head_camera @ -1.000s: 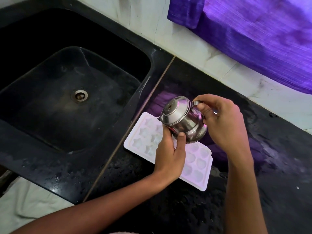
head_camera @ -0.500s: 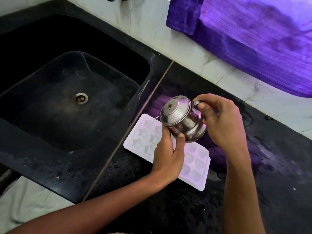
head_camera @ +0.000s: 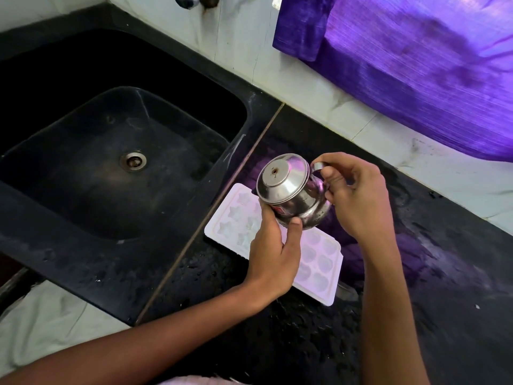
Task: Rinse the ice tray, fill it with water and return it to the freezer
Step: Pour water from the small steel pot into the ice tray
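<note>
A white ice tray (head_camera: 236, 220) with star and heart moulds lies flat on the wet black counter (head_camera: 444, 287), just right of the sink. Above its middle a small steel kettle (head_camera: 291, 190) with a lid is tilted toward the tray's left end. My right hand (head_camera: 358, 195) grips the kettle's handle. My left hand (head_camera: 274, 251) holds the kettle's underside from below, thumb on its belly, and hides the tray's middle. I cannot make out any water stream.
A deep black sink (head_camera: 111, 168) with a steel drain (head_camera: 133, 161) fills the left. A tap base (head_camera: 191, 0) shows at the top edge. Purple cloth (head_camera: 416, 65) hangs over the tiled wall behind the counter. Pale fabric (head_camera: 41, 329) lies below the counter's front edge.
Both hands and the kettle stay in nearly the same place over the tray. The view has shifted slightly, showing more of the wall and tap base.
</note>
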Demonstrator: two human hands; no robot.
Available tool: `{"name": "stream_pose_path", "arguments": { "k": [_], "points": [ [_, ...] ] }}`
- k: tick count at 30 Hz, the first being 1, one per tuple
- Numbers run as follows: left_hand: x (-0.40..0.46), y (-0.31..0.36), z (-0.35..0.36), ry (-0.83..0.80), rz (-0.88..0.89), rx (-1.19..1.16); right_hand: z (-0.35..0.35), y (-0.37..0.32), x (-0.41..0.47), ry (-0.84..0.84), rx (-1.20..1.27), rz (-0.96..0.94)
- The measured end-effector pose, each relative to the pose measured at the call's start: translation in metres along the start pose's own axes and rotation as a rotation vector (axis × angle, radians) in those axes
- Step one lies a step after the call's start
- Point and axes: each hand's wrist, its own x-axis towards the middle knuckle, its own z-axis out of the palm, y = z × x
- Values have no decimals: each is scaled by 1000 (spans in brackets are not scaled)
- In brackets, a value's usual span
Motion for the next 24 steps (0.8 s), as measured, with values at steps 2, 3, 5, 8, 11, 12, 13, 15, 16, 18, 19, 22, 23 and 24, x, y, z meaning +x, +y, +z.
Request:
{"name": "stream_pose_path", "arguments": {
  "k": [2,3,5,8,11,12,13,15,16,18,19,22,23,24],
  "points": [
    [-2,-1,-1,-1,-6,-9,0,-4,-1,-22,-30,-19],
    [-3,-2,-1,2,-12,-16,1,-6,-1,-31,-46,-27],
    [-4,-4,0,3,-26,-26,2,-10,-2,-46,-77,-28],
    [-6,-4,-1,-3,-35,-32,3,-13,-4,-51,-117,-21],
    [-8,-3,-1,-8,-41,-36,2,-14,-5,-46,-128,-23],
    [-8,-3,-1,-9,-42,-39,2,-15,-5,-45,-131,-24],
    [-8,-3,-1,-10,-43,-41,2,-15,-5,-43,-134,-26],
    [-8,-2,0,-11,-42,-39,2,-15,-5,-41,-139,-31],
    [-9,-2,0,-12,-41,-38,2,-15,-5,-40,-141,-31],
    [-9,-1,0,-15,-43,-40,1,-15,-5,-38,-144,-34],
    [-8,-1,0,-16,-43,-42,1,-15,-5,-38,-147,-36],
    [-8,0,-1,-19,-42,-40,-1,-16,-5,-40,-147,-40],
    [-8,1,-1,-20,-41,-39,-1,-17,-5,-37,-143,-43],
    [-8,1,-1,-21,-38,-39,-2,-18,-5,-35,-140,-45]
  ]
}}
